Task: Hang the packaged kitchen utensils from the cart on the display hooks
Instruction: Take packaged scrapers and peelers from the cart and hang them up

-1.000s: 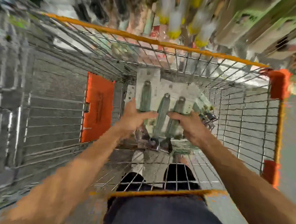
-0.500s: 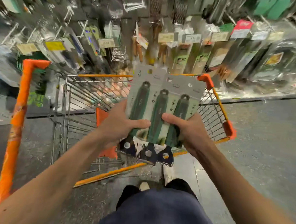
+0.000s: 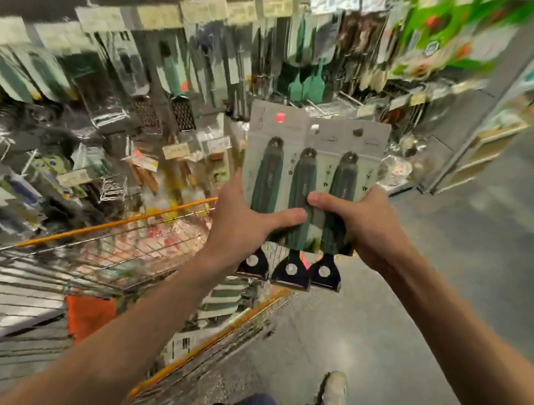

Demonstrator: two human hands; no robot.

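While the person stands between cart and display, the step in hand is judged to be the carry: stock lifted clear and not yet hung. At far left, the orange-rimmed wire cart (image 3: 117, 223) lies below and to the left of the hands; what is in it is too blurred to name. Above it rises the display wall (image 3: 160, 78), crowded with hanging packs and price tags; motion blur hides whether any hook is free. The left hand (image 3: 242, 222) has its grip clamped on the bundle, thumb laid across the fronts of the left and middle handles, fingers hidden behind the cards. The three carded utensils (image 3: 313, 161), green-handled with dark heads, are held upright in mid-air and fanned side by side in front of the lower display, heads projecting below the cards. Their hang holes (image 3: 279, 117) sit along the top edges, turned towards the wall. The right hand (image 3: 362, 221) is likewise clamped on the bundle, thumb over the right-hand handle. To the right are bare floor (image 3: 442, 293) and a shelving unit (image 3: 485, 135).

The next move probably calls for finding the matching hook, raising the cards to it, and lining up each hole with the prong, probably one card at a time.
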